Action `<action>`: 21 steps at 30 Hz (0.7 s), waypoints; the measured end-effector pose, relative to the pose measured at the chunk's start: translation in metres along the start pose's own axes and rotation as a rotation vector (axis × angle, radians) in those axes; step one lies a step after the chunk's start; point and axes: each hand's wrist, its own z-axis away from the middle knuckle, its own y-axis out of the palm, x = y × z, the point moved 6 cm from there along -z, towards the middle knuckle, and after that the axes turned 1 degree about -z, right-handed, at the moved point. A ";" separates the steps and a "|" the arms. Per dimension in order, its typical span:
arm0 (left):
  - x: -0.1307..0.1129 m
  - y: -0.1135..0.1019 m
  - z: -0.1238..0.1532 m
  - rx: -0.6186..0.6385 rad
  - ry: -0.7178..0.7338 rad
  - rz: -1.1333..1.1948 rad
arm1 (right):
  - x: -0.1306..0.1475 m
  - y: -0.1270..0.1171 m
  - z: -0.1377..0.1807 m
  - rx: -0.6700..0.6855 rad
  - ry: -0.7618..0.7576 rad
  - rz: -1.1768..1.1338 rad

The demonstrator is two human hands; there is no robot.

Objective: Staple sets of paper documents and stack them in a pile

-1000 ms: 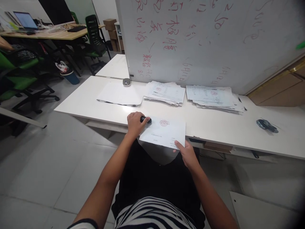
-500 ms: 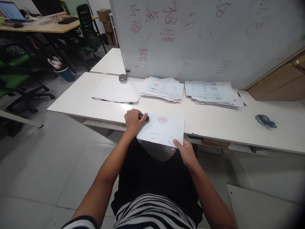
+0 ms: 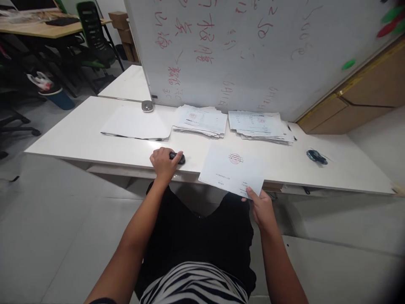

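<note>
My left hand (image 3: 163, 162) is closed around a small black stapler (image 3: 177, 158) at the front edge of the white desk (image 3: 126, 148). Most of the tool's near side is hidden by my fingers. My right hand (image 3: 257, 202) pinches the near right corner of a printed paper (image 3: 232, 169) bearing a red round stamp, thumb on top. The paper reaches over the desk edge, to the right of the stapler and apart from it. Behind it lie a left stack of stamped papers (image 3: 201, 120) and a right stack (image 3: 256, 124).
A blank white sheet (image 3: 136, 122) lies at left, with a small grey rounded object (image 3: 147, 106) behind it. A dark object with a thin strand (image 3: 316, 157) rests at right. The whiteboard (image 3: 202, 76) stands along the back, beside cardboard boxes (image 3: 335, 109).
My right hand has drawn the paper to the right, away from my left hand and the stapler. The view has shifted to the right.
</note>
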 end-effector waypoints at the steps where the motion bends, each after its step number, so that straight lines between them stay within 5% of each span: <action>1: 0.001 0.001 0.000 -0.011 0.005 -0.003 | 0.000 -0.004 -0.002 -0.020 -0.014 0.005; 7: 0.001 0.005 0.001 -0.073 0.039 -0.012 | 0.032 -0.022 -0.047 -0.128 -0.201 0.063; 12: 0.000 0.005 0.001 -0.101 0.052 -0.054 | 0.105 -0.032 -0.159 -0.245 -0.365 0.341; 16: -0.003 0.002 0.002 -0.093 0.062 -0.082 | 0.142 -0.027 -0.239 -0.326 -0.330 0.617; 21: -0.005 -0.002 0.002 -0.110 0.063 -0.095 | 0.155 0.011 -0.247 -0.519 -0.449 0.814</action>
